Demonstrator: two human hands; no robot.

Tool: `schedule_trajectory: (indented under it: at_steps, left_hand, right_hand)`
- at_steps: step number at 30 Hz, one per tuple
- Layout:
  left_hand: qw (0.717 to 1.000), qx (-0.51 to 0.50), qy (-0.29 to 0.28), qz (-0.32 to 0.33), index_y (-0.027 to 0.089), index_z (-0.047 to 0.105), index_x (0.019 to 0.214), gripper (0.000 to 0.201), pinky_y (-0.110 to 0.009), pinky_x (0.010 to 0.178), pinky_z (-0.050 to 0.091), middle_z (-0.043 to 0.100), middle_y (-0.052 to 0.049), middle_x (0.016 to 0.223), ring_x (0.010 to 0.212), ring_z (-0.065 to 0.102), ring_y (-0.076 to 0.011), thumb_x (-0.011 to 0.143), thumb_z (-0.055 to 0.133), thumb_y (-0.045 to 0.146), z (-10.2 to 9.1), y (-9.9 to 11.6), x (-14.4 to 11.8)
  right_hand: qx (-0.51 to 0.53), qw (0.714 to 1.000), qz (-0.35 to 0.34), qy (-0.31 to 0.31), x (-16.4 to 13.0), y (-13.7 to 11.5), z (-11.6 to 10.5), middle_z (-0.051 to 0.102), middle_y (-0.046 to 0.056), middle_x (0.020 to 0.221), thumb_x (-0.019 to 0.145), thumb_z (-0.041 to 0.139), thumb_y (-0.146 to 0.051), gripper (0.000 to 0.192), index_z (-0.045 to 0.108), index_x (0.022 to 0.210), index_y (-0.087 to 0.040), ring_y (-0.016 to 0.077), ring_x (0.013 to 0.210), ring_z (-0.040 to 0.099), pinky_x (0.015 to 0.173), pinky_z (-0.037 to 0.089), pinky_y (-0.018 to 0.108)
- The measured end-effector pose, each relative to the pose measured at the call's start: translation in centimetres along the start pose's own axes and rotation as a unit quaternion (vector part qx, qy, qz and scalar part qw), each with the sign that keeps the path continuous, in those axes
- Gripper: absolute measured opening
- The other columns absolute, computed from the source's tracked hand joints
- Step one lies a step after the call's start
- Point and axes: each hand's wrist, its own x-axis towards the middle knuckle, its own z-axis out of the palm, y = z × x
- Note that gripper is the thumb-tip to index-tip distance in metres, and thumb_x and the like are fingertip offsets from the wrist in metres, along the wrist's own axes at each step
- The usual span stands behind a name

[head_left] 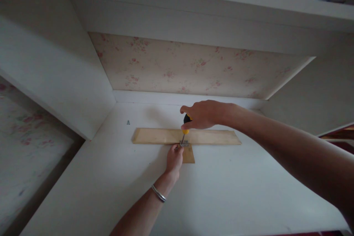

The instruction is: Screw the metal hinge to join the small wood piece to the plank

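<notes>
My right hand is wrapped round the black and yellow handle of a screwdriver. Its shaft slants down to a small metal hinge, where the tip seems to meet a screw. The hinge lies across the joint between a long wooden board and a short wooden piece, which together form a T. With fingers closed, my left hand pinches at the hinge's left edge and the short piece. Whether those fingertips also hold a screw is too small to tell. A silver bracelet circles the left wrist.
The boards lie on a white surface in a recess between white side panels. Behind it runs floral wallpaper. A small dark metal piece lies at the left. Overhead, a shelf carries clear glassware.
</notes>
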Motion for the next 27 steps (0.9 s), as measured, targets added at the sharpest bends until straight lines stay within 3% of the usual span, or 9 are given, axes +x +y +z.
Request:
schedule_trajectory:
  at_steps: [2,5,9,13,17,21,25,27]
  left_hand:
    - [1.0,-0.002,0.0,0.001,0.014,0.061,0.085,0.024,-0.024,0.058,0.033,0.061,-0.003,0.075,0.067,0.05,-0.0147,0.076,0.053,0.035,-0.05,0.11,-0.08]
    - [1.0,-0.006,-0.001,0.001,0.014,0.061,0.086,0.024,-0.024,0.058,0.033,0.062,-0.003,0.076,0.067,0.051,-0.0148,0.075,0.053,0.035,-0.06,0.27,-0.18]
    - [1.0,-0.006,-0.002,0.002,0.015,0.061,0.086,0.023,-0.024,0.058,0.033,0.062,-0.003,0.078,0.068,0.051,-0.0145,0.075,0.053,0.034,-0.03,0.36,-0.19]
    - [1.0,-0.005,-0.006,0.004,0.016,0.06,0.082,0.021,-0.024,0.057,0.032,0.059,-0.002,0.073,0.064,0.048,-0.0137,0.075,0.053,0.034,-0.05,0.15,-0.07]
    - [1.0,-0.006,-0.004,0.007,0.016,0.06,0.082,0.021,-0.023,0.058,0.032,0.06,-0.002,0.073,0.065,0.049,-0.0137,0.074,0.053,0.034,-0.08,-0.05,0.09]
    - [1.0,0.0,-0.007,0.004,0.015,0.061,0.08,0.02,-0.023,0.055,0.031,0.059,-0.002,0.071,0.062,0.047,-0.0127,0.074,0.053,0.032,-0.11,-0.01,0.09]
    - [1.0,-0.012,-0.017,0.015,0.015,0.061,0.076,0.02,-0.023,0.057,0.032,0.059,-0.002,0.07,0.063,0.048,-0.0131,0.074,0.053,0.033,-0.35,-0.01,-0.26]
    - [0.998,-0.037,-0.035,0.022,0.015,0.062,0.08,0.019,-0.023,0.062,0.035,0.063,-0.003,0.076,0.07,0.052,-0.0147,0.074,0.054,0.031,-0.53,-0.12,-0.47]
  right_hand:
    - [0.002,1.0,-0.013,-0.009,-0.06,-0.06,-0.14,0.064,0.013,0.093,0.075,0.048,-0.059,0.056,0.054,0.117,-0.022,0.029,0.075,0.061,0.053,0.041,0.033]
    - [-0.016,1.0,0.02,-0.009,-0.09,-0.07,-0.2,0.064,0.016,0.091,0.077,0.041,-0.062,0.056,0.061,0.106,-0.018,0.031,0.078,0.061,0.055,0.041,0.035]
    - [0.025,1.0,-0.012,-0.006,-0.02,0.07,0.09,0.064,0.013,0.094,0.075,0.047,-0.061,0.062,0.049,0.124,-0.023,0.0286,0.076,0.061,0.056,0.041,0.034]
    - [-0.011,1.0,0.019,0.005,0.03,0.1,0.17,0.063,0.017,0.093,0.08,0.038,-0.061,0.056,0.059,0.109,-0.018,0.0317,0.082,0.06,0.059,0.042,0.037]
    - [0.016,1.0,-0.005,-0.007,-0.02,0.02,0.05,0.064,0.013,0.094,0.076,0.046,-0.061,0.059,0.053,0.119,-0.022,0.0275,0.078,0.061,0.058,0.041,0.033]
    - [-0.009,1.0,0.024,-0.007,-0.03,-0.03,0.04,0.063,0.016,0.091,0.078,0.041,-0.063,0.058,0.062,0.106,-0.017,0.03,0.08,0.06,0.058,0.041,0.034]
    - [-0.004,1.0,0.004,0.0,-0.04,0.02,0.06,0.063,0.014,0.094,0.077,0.047,-0.057,0.055,0.055,0.118,-0.022,0.0292,0.077,0.061,0.056,0.041,0.034]
    - [-0.012,1.0,0.006,-0.013,-0.01,0.01,0.05,0.063,0.015,0.093,0.077,0.046,-0.056,0.052,0.06,0.111,-0.019,0.0293,0.078,0.061,0.056,0.042,0.034]
